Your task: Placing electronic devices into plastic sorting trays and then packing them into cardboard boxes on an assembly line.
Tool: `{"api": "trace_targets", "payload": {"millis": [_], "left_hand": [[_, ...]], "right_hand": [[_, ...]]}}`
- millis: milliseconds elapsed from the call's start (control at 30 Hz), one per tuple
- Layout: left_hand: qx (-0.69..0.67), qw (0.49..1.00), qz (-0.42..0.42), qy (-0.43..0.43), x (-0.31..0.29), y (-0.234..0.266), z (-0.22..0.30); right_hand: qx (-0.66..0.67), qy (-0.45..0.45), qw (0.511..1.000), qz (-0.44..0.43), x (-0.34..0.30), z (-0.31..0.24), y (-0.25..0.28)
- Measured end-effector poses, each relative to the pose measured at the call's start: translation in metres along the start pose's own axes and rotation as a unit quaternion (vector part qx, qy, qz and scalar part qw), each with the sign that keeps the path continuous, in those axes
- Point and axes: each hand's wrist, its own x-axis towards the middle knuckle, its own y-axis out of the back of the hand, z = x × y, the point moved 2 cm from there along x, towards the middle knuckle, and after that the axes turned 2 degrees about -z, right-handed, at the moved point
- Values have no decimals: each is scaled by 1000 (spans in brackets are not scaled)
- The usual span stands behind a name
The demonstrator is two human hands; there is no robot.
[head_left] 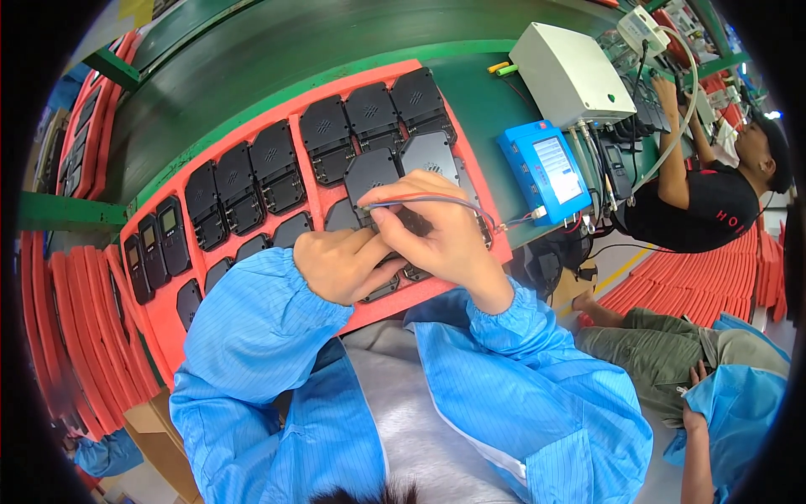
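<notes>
Our right hand (443, 227) pinched slim, likely flexible leads (420, 198) near their tip, over a black casing (371, 170) on the red foam tray (309, 181); our left hand (340, 264) curled close by, its hold hidden. We judged the casing light, rigid, best steadied by its edges.

The left hand (340, 262) is curling palm-down, how tightly being hard to tell; just right, the right hand (441, 228) is arching, thumb (398, 235) and forefinger (405, 186) pinching.
</notes>
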Motion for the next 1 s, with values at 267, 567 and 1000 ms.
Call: {"api": "trace_targets", "payload": {"millis": [267,567,1000], "left_hand": [[0,1000,-2,-3,1,1,0],[-3,1000,-6,-4,0,0,-1],[2,1000,0,-1,0,-2,-1]], "right_hand": [[1,4,1000,6,0,2,0],[1,5,1000,4,0,2,0],[-2,-1,1000,1,0,1,0]]}}
